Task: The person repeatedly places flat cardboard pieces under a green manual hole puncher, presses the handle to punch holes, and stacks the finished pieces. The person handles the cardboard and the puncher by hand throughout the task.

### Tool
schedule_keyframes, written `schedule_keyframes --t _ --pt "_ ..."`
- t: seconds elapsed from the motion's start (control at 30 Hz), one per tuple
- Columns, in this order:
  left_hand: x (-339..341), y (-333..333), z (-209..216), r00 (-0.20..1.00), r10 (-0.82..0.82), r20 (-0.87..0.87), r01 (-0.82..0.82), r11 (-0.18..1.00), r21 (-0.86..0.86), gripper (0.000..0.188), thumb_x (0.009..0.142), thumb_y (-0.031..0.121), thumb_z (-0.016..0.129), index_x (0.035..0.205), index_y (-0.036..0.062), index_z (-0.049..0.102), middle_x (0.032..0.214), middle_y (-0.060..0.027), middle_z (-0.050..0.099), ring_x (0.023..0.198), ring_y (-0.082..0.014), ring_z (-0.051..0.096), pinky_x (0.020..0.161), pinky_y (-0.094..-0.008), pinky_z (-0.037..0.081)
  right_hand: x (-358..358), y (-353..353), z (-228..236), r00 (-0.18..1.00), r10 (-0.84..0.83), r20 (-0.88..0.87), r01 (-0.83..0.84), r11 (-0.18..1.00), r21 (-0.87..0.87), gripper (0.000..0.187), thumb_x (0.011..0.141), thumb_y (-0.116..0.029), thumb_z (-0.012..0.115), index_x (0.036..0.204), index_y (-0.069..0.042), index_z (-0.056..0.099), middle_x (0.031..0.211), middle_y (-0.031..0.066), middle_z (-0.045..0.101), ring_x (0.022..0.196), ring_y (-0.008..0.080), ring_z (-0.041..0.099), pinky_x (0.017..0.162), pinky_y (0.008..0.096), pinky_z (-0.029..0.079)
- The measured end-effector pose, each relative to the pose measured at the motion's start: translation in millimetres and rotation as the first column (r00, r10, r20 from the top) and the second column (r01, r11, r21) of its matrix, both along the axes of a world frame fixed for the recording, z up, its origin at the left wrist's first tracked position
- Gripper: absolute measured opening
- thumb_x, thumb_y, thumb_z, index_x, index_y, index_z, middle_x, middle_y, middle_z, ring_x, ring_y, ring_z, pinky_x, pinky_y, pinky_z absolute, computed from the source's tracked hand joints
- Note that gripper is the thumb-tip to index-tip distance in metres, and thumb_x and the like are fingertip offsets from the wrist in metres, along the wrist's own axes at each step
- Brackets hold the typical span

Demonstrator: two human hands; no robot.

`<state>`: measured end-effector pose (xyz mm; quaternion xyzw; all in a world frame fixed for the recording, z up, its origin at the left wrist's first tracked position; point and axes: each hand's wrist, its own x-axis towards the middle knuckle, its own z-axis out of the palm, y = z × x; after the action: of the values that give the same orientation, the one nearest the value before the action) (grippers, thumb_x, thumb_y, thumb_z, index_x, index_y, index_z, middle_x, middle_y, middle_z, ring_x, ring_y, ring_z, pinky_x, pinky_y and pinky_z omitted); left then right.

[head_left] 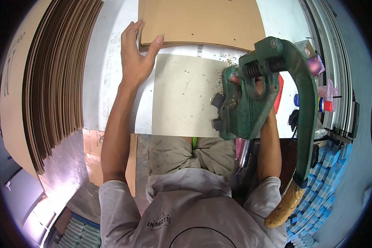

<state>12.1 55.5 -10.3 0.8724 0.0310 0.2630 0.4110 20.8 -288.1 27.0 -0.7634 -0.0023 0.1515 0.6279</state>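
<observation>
My left hand [137, 62] rests at the near left corner of a stack of brown cardboard sheets [202, 20], thumb spread from the fingers, the thumb on the top sheet. My right hand [259, 85] reaches behind and into a green hand-lever press [246, 111]; a fingertip shows by its lower die, under the spring. The press frame hides most of that hand, so its grip and anything in it cannot be made out. Small metal eyelets [225, 58] lie scattered beside the press. A pale sheet [182, 95] covers the table in front of me.
The press's long lever, with a worn tan handle [285, 206], curves down on the right. A tall row of cardboard sheets [62, 74] stands at the left. A red object [279, 93] and a small red-capped bottle [326, 106] are right of the press. Blue-wrapped bundles [322, 186] fill the lower right.
</observation>
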Motion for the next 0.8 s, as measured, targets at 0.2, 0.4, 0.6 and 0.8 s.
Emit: schedule_keyframes --t 0.2,0.4,0.6,0.8 --pt "-4 -10 14 0.982 -0.011 0.191 -0.035 0.972 0.233 0.067 0.092 0.034 0.078 0.144 0.0028 0.051 0.145 -0.0249 0.049 0.138 -0.0403 0.049 0.113 -0.0490 0.044 -2 -17 18 0.968 0.000 0.250 0.023 0.996 -0.088 0.024 0.082 -0.013 0.087 0.098 -0.003 0.072 0.083 -0.0010 0.068 0.077 0.0108 0.064 0.069 0.0291 0.054" --pt "35 -62 45 0.923 -0.340 0.181 0.190 0.810 0.555 0.063 0.086 0.036 0.081 0.139 0.0083 0.058 0.143 -0.0175 0.057 0.140 -0.0390 0.048 0.116 -0.0504 0.039 -5 -27 14 0.974 -0.068 0.218 0.096 0.988 -0.125 0.025 0.087 -0.003 0.078 0.111 -0.002 0.071 0.100 0.0020 0.072 0.092 0.0129 0.066 0.083 0.0297 0.054" --pt "81 -73 41 0.871 -0.486 -0.067 0.440 0.714 0.544 0.058 0.091 0.038 0.075 0.139 0.0110 0.057 0.140 -0.0169 0.061 0.132 -0.0386 0.055 0.110 -0.0477 0.045 -21 -28 8 0.943 -0.148 0.298 0.179 0.981 -0.079 0.013 0.093 -0.011 0.077 0.102 -0.002 0.075 0.088 -0.0003 0.071 0.076 0.0077 0.062 0.069 0.0283 0.050" --pt "63 -83 66 0.826 -0.500 -0.259 0.563 0.746 0.355 0.033 0.091 0.015 0.068 0.123 0.0092 0.064 0.129 -0.0144 0.067 0.113 -0.0371 0.066 0.087 -0.0457 0.058 -18 -17 18 0.940 -0.342 0.005 0.340 0.936 0.090 0.013 0.097 -0.015 0.072 0.102 -0.002 0.073 0.087 0.0006 0.071 0.071 0.0085 0.064 0.065 0.0252 0.052"
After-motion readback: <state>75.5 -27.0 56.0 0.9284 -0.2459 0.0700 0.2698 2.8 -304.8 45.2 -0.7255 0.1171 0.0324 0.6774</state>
